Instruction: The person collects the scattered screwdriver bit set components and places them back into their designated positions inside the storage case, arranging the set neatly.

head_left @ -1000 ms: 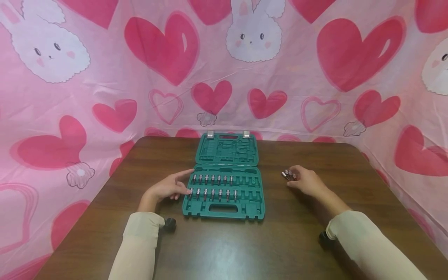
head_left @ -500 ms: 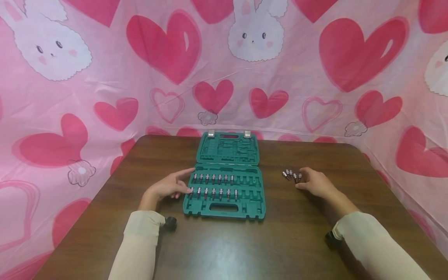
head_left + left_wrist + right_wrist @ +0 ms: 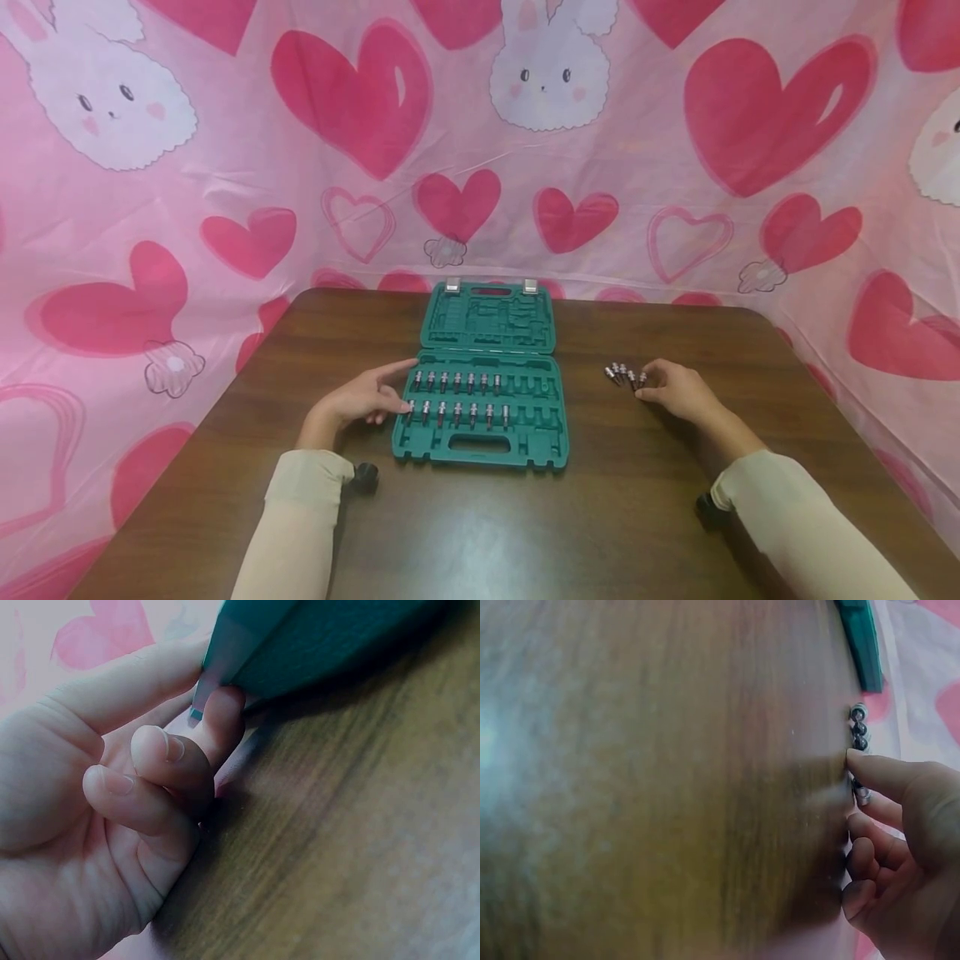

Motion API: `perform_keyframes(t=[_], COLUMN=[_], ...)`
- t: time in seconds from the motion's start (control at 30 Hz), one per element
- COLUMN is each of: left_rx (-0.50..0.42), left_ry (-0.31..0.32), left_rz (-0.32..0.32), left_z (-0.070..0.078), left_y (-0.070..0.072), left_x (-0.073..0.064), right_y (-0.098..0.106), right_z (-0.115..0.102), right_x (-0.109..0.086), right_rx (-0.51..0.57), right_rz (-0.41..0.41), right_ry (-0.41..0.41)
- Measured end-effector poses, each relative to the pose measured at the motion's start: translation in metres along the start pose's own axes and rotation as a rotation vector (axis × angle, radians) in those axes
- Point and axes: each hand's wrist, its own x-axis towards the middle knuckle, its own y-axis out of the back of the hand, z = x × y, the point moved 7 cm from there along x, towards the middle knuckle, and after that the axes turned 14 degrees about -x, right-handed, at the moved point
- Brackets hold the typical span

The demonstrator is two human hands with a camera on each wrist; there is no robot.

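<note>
A green socket case [image 3: 525,450] lies open on the table, with two rows of bit sockets [image 3: 457,380] in its slots. The right-hand slots of both rows hold none. My left hand [image 3: 360,398] grips the case's left edge; in the left wrist view, thumb and a finger meet the green wall [image 3: 247,652] while other fingers curl below. To the right, several loose bit sockets [image 3: 622,372] lie side by side. My right hand [image 3: 678,392] is at the right end of this group, its thumb and index finger pinching one bit socket [image 3: 863,795].
The case lid [image 3: 489,333] leans back behind the tray, two metal latches [image 3: 530,287] at its top. Brown wooden table [image 3: 465,542] surrounds the case. Pink heart-print cloth [image 3: 457,100] hangs behind the table and at both sides.
My right hand has shifted right from over the loose bit sockets, which now show more fully, and then slightly back left. My left hand stays at the case edge.
</note>
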Motion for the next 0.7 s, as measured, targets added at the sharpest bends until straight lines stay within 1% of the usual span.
perform_keyframes(t=[0.5, 0.7], left_rx=[0.004, 0.004], left_ry=[0.009, 0.011], left_rz=[0.009, 0.01], left_z=[0.0002, -0.0008], left_y=[-0.0001, 0.0011], left_x=[0.0004, 0.0008], right_y=[0.0008, 0.0016], right_z=[-0.0049, -0.0055], right_x=[-0.0006, 0.0003], right_rx=[0.058, 0.049], right_rz=[0.094, 0.145], right_ry=[-0.021, -0.021])
